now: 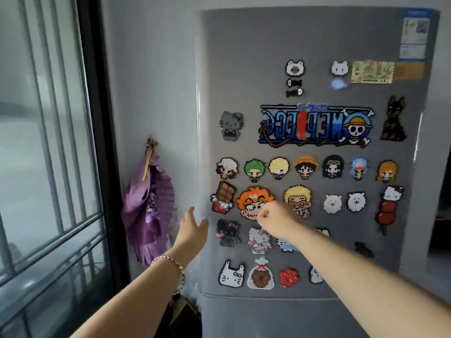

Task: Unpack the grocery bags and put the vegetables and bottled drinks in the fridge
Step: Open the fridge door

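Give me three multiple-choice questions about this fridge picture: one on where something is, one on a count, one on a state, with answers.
1. Where does the purple ornament hang?
A. on the wall left of the fridge
B. on a chair
C. on a door handle
2. How many round white fluffy magnets sit side by side?
A. one
B. two
C. four
3. The upper fridge door is:
A. wide open
B. shut
C. removed

Answers:
1 A: it hangs on the wall beside the fridge's left edge.
2 B: a pair sits right of the yellow-haired magnet.
3 B: its magnet-covered front faces the camera and no inside shows.
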Tool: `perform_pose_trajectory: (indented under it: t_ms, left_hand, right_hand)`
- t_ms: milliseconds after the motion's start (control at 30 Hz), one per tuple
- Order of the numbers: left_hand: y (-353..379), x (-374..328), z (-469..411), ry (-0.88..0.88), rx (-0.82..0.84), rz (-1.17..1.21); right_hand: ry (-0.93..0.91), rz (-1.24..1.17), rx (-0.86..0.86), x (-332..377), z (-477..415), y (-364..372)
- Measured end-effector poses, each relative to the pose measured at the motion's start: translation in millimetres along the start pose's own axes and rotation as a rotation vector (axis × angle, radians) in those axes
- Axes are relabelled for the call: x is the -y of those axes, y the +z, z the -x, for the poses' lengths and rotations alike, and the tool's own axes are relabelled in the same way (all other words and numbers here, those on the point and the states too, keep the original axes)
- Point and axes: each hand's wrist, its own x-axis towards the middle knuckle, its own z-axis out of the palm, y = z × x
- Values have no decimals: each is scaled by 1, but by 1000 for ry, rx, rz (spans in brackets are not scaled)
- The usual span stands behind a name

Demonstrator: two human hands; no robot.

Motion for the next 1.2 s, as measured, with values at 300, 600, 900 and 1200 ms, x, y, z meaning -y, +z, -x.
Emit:
perform_pose_trajectory:
  t_ms: [300,600,900,1200]
  left_hand:
    - [16,-2,-57,-11,87,23]
    - [10,0,-32,65,60,-91]
    - [1,-9,103,103,-79,-63]
    - [18,-67,269,223,13,-266]
  right_hand:
    - [76,87,-26,12,-9,14]
    - [39,107,-62,9,38,-3]
    - [-61,82,-155,-12,124,-47]
    - [-244,-95,-246,-38,267,-88]
